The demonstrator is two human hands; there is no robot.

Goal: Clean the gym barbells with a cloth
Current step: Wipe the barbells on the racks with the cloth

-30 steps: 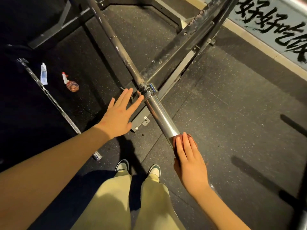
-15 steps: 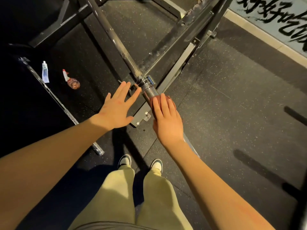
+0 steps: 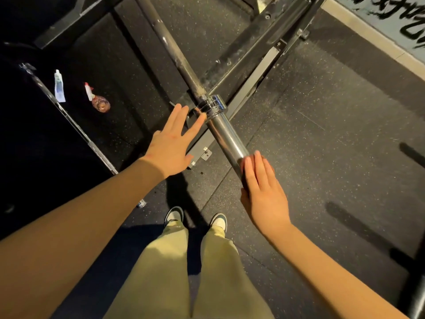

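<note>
A barbell runs diagonally across the head view, its dull dark shaft [image 3: 174,49] ending in a chrome collar [image 3: 212,103] and a shiny sleeve [image 3: 226,137]. My right hand [image 3: 264,192] lies along the near end of the sleeve, fingers straight and pointing up the bar. The cloth is hidden under that hand. My left hand [image 3: 171,143] is spread flat just left of the collar, with its index fingertip at the collar's edge.
The bar sits on a black steel rack frame [image 3: 259,35] over speckled rubber flooring. On the floor to the left lie a second thin barbell [image 3: 69,118], a small spray bottle [image 3: 99,101] and a white tube [image 3: 59,86]. My shoes [image 3: 174,214] stand below the sleeve.
My right hand slid up the sleeve to the collar, then back down to the near end. My left hand stayed by the collar.
</note>
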